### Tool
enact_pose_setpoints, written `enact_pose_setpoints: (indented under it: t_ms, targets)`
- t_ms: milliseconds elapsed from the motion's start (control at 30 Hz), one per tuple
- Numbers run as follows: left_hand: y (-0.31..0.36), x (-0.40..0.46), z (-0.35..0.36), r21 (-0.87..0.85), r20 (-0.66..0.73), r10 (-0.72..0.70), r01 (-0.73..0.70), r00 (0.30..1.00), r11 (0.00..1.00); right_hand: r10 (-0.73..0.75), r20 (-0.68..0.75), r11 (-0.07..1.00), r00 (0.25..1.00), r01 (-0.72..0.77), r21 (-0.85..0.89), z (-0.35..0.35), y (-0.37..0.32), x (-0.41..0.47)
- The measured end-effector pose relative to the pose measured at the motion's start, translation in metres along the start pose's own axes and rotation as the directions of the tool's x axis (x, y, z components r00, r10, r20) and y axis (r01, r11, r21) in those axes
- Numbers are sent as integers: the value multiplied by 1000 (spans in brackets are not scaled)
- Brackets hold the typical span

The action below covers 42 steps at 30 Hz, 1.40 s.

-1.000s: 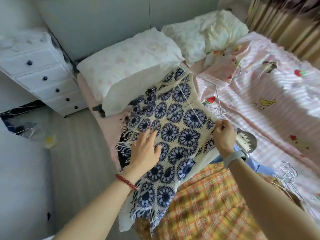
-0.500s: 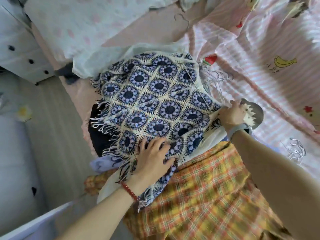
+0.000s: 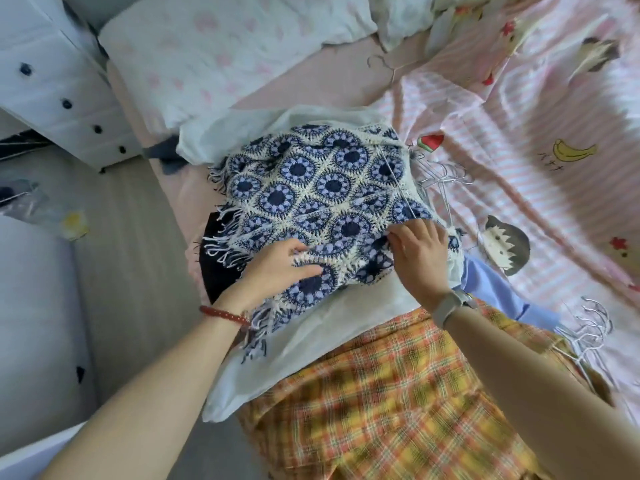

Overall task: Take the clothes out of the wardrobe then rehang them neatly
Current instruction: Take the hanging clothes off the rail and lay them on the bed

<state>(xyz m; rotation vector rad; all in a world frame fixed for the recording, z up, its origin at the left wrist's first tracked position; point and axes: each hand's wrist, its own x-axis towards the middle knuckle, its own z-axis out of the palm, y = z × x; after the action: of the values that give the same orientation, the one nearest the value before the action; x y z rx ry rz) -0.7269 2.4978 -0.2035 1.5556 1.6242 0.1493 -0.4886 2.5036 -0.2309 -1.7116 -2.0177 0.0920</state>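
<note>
Crochet top, blue and cream with fringe, lies on a pile of clothes at the edge of the bed. Directly under it: a white garment, spread wider than the top on both ends. Under that, a dark garment shows at the left edge, a light blue one at the right, and an orange-yellow plaid one nearest the camera.

Left hand: palm down on the top's near-left corner by the fringe, fingers curled and pinching a fold of the knit. Red bead bracelet on that wrist.

Right hand: on the top's right edge, fingers closed on the knit. A thin wire hanger arm runs diagonally across the top up to that hand; cannot tell whether the fingers also hold the wire. Grey band on that wrist.

Loose wire hangers: a bunch just beside the top on the right, another bunch near the right forearm, one single near the pillows.

Pillow with pink print sits at the head of the bed, touching the white garment's far end. Striped cartoon-print quilt covers the bed's right side.

White drawer unit with dark knobs stands left of the bed, drawers closed, contents not visible. Wardrobe is not in view.
</note>
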Motion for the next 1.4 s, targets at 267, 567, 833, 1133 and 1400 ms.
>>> enact_pose_setpoints:
  t_ms: [267,567,833,1133,1400]
  targets:
    - [-42,-41,9,437,-339,20,139,940,889,95,548,995,831,-63,-77,11,-53,-12]
    - [-92,-203,-30,414,-587,88,206,805,887,-189,534,981,824,136,137,-19,-208,-57]
    - [-201,-414,-39,84,-774,-254,493,579,866,-607,564,790,559,504,350,-29,-394,-176]
    - [-300,-675,-87,-154,-943,-316,707,104,690,-927,293,373,233,640,672,-68,-656,-296]
    - [-324,-850,-126,-245,-969,-93,848,-229,470,-990,136,130,35,587,799,-123,-847,-374]
